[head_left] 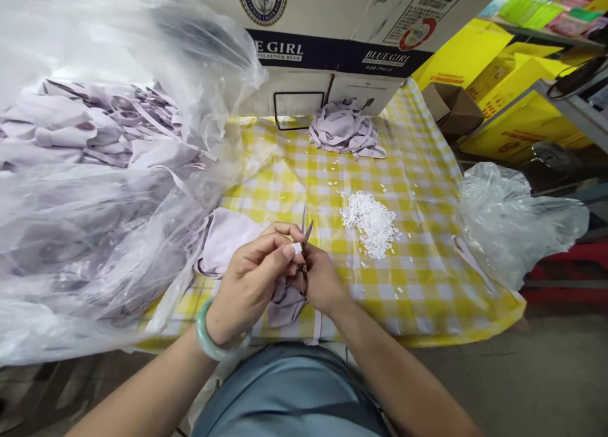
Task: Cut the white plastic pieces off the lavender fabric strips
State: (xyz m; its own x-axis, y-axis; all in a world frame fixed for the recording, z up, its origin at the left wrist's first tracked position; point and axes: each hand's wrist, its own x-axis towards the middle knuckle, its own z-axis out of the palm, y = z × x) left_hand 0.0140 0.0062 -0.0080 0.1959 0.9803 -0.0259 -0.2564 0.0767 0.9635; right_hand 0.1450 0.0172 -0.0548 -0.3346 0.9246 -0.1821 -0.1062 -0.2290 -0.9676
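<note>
My left hand (pixel 259 263), with a green bangle (pixel 205 332) at the wrist, pinches a small white tag (pixel 297 248) between thumb and forefinger. My right hand (pixel 323 278) is closed on a pair of scissors (pixel 306 231), whose narrow blades point away from me and stand slightly apart. Pale lilac fabric (pixel 285 304) hangs below both hands at the table's near edge; how it joins the tag is hidden by the fingers. Another lilac piece (pixel 230 237) lies left of my left hand. To the right sits a heap of small white pieces (pixel 373 225).
A large clear plastic bag (pixel 142 234) full of lilac garments covers the left side. Behind the checkered tablecloth (pixel 427 234) stands a beer carton (pixel 327 44), with a lilac pile (pixel 346 130) before it. Another plastic bag (pixel 515 221) hangs at the right edge, near yellow boxes (pixel 522 126).
</note>
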